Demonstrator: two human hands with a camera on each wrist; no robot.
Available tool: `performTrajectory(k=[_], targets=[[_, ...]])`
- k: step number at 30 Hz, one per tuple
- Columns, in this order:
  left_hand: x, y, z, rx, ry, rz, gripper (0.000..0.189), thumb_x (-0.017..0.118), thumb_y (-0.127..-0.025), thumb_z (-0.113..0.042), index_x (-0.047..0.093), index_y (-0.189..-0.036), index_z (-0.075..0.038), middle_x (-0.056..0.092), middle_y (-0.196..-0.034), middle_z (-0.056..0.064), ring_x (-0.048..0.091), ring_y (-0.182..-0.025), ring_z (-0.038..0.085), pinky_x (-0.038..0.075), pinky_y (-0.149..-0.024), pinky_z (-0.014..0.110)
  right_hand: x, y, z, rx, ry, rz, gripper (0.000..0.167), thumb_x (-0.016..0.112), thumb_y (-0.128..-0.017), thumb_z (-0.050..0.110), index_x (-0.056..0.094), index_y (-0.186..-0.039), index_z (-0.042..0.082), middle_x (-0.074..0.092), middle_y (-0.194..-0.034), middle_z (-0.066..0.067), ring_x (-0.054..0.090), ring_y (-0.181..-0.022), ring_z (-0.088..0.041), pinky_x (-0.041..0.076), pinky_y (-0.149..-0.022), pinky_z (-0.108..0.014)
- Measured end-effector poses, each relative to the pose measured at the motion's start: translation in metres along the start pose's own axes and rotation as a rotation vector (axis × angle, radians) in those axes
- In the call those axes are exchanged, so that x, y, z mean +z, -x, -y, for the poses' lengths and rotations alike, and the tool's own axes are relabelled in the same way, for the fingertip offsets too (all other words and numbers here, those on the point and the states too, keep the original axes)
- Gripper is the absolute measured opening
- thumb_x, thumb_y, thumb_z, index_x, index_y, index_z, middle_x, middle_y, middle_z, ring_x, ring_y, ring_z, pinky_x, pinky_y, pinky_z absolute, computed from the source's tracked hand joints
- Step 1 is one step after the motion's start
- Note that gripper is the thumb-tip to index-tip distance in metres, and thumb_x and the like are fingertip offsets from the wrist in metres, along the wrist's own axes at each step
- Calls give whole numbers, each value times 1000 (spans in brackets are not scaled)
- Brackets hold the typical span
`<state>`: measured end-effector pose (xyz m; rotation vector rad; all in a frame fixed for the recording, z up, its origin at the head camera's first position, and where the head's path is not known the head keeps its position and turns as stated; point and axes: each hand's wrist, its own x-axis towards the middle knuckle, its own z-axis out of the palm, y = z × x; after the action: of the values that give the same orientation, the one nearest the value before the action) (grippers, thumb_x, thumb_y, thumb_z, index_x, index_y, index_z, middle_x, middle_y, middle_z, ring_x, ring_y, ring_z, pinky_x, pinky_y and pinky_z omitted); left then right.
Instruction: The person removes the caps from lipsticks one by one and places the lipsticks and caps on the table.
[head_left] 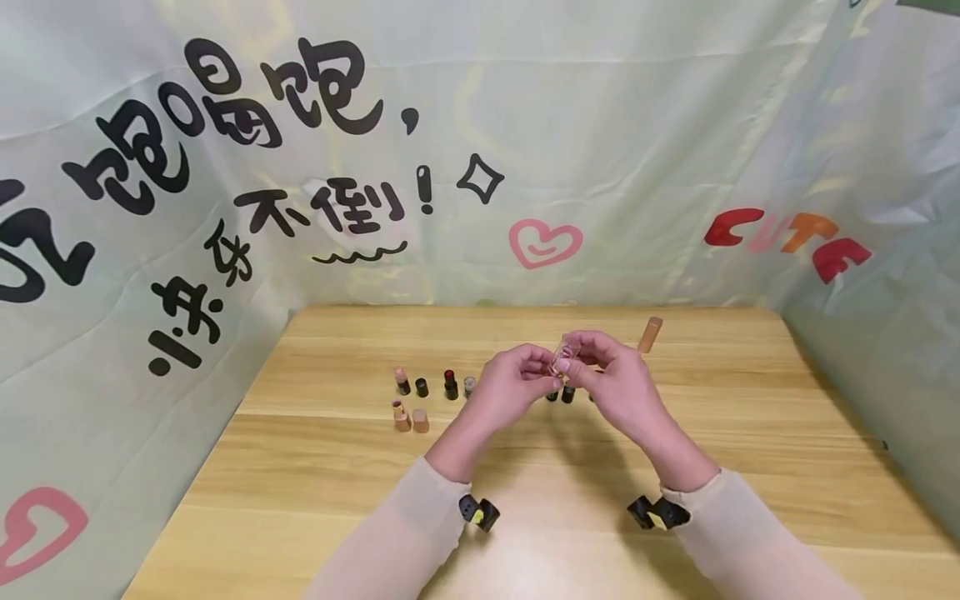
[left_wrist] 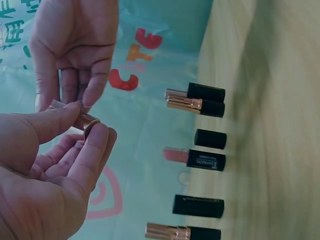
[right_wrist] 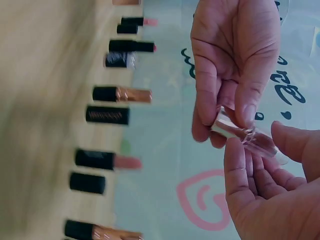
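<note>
Above the table, both hands hold a small lipstick tube (head_left: 565,356) with a clear plastic part and a shiny rose-gold part. My left hand (head_left: 512,385) pinches its rose-gold end between thumb and fingers. From the other side, my right hand (head_left: 617,385) pinches the clear end. The right wrist view shows the tube tilted between the two hands, the clear section (right_wrist: 260,143) toward the right hand. Beyond the hands stand a pink lipstick (left_wrist: 192,157) in a black base and a black cap (left_wrist: 210,139); in the head view the hands hide part of this row.
At the left of the row are a pink lipstick (head_left: 402,382), a black cap (head_left: 422,387) and a dark red lipstick (head_left: 451,385). Nearer stand a rose-gold lipstick (head_left: 401,418) and its cap (head_left: 421,421). A tan tube (head_left: 650,334) is behind the right hand. Printed cloth (head_left: 637,150) encloses the wooden table (head_left: 315,500).
</note>
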<state>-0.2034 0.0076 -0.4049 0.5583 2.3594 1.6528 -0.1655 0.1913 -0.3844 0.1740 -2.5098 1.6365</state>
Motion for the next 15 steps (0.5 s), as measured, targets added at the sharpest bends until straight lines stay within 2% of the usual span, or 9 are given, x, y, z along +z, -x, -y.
performTrajectory(k=[6,9,15], targets=[[-4,17,11,14,6,17,30,79,-96,-19,72,-124,-9,77,-115,2,73,-106,15,61,-91,28,14,8,-12,4,-79,59,34,73,-100,10,66,-130,-3,74,-112,-19,72,-90,-15,64,-79,-32],[-4,24,16,26,-25,25,30,79,-97,-19,73,-125,-10,77,-115,1,74,-106,14,60,-90,25,19,11,-15,0,-99,74,33,74,-99,8,66,-129,-4,74,-112,-20,72,-92,-14,63,-79,-29],[-4,35,25,25,-4,19,28,79,-96,-18,74,-123,-10,77,-113,1,74,-103,15,60,-88,24,27,19,-19,-19,-147,101,32,75,-98,5,66,-127,-5,73,-113,-21,71,-93,-12,63,-80,-29]])
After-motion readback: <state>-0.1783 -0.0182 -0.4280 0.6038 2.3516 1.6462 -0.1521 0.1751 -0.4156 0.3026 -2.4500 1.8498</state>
